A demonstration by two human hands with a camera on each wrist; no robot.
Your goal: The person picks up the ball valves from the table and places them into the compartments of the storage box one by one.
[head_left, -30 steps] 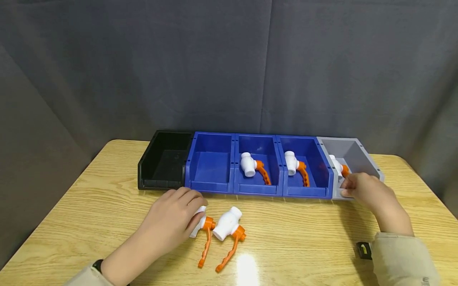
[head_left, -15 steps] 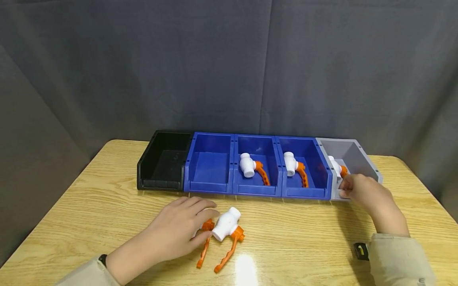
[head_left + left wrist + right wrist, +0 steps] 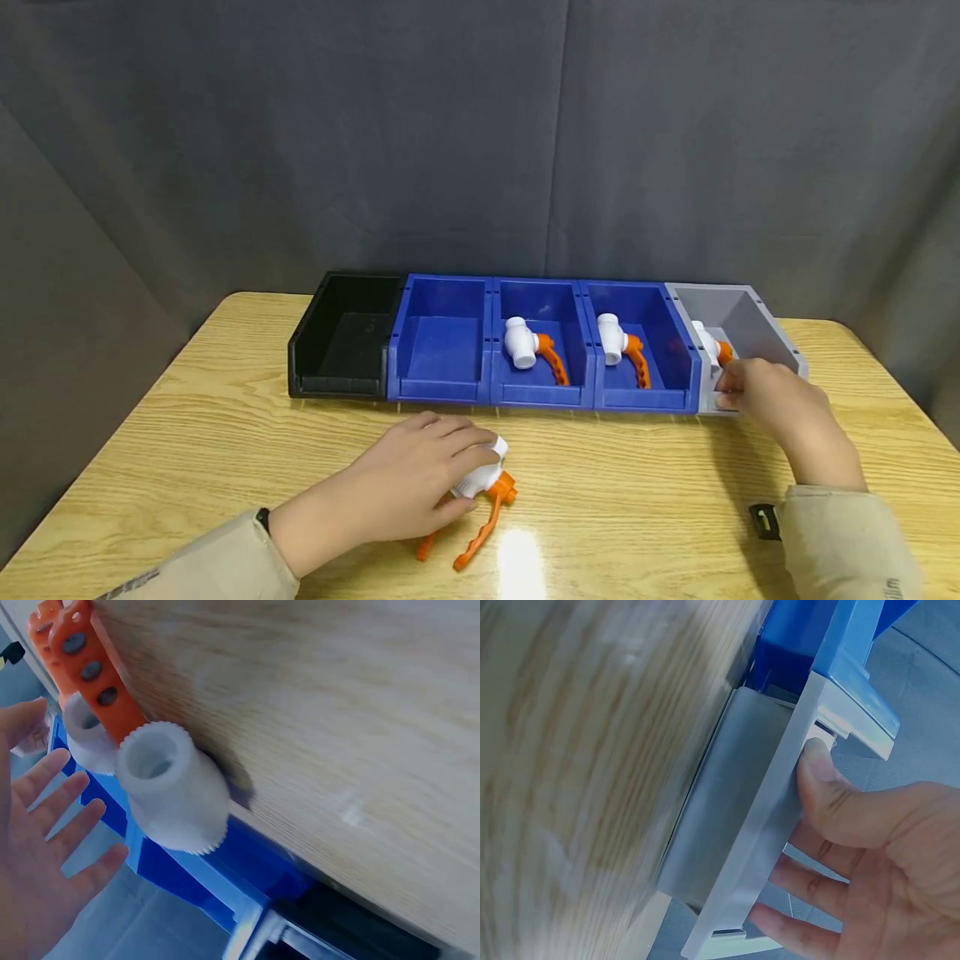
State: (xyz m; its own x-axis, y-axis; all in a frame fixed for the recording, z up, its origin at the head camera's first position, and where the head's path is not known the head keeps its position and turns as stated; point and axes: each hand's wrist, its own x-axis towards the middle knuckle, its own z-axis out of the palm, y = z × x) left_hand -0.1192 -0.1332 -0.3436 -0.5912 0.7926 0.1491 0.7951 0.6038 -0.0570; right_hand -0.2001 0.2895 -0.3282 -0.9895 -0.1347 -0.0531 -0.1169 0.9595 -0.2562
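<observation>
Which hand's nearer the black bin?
Left. The left hand is on the near side of the black bin, off to the right; the right hand grips the gray bin, much farther right.

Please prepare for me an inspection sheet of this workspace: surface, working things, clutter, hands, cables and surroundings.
Surface: light wood-grain table, bright reflection near the front.
Job's things: two white, round-bodied plastic valves with orange handles on the table; one similar valve each in the middle blue plastic bin, right blue plastic bin and grey plastic bin. Left blue plastic bin and black plastic bin: no valve seen.
Clutter: small black item marked 1, beside the beige right sleeve.
Grippers: left hand, fingers extended over the table valves, contact unclear; right hand at the grey bin's front, grip unclear.
Cables: nothing seen.
Surroundings: dark grey cloth curtain behind.
</observation>
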